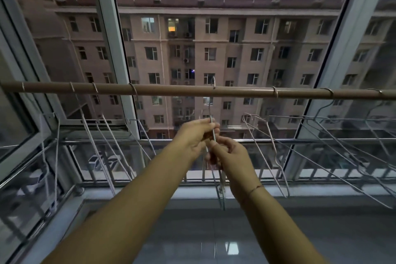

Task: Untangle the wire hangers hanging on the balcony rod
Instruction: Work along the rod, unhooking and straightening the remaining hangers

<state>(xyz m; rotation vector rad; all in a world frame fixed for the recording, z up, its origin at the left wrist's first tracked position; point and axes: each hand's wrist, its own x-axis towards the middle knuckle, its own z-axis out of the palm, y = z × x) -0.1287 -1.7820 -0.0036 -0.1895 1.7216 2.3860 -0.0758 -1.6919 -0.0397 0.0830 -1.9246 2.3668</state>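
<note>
Two bare forearms reached up from the bottom edge toward the centre, the left from 7 o'clock and the right from 5 o'clock, a thin bracelet [255, 188] round the right wrist. The left hand [192, 135] sat just above centre, its fingers pinched shut on the straight neck of the middle hanger [211, 113]. The right hand [230, 154] lay directly below it at about 5 o'clock, touching it, fingers curled closed around the same wire where the shoulders began. From that grip the hanger's lower wires ran down toward 6 o'clock and looked doubled, though whether one hanger or two hung there could not be told. Its hook rose to 12 o'clock and caught over the brown rod [175, 89], which crossed the whole view level, a little above the hands.

At 9 o'clock a cluster of white hangers [102, 148] hung from the rod, slanting down and overlapping one another. At 3 o'clock more wire hangers [276, 156] hung crossed and interlaced, their arms reaching toward 4 o'clock. Behind everything stood the window frame [109, 45], a metal railing [150, 141] and, beyond the glass, an apartment block [235, 34].
</note>
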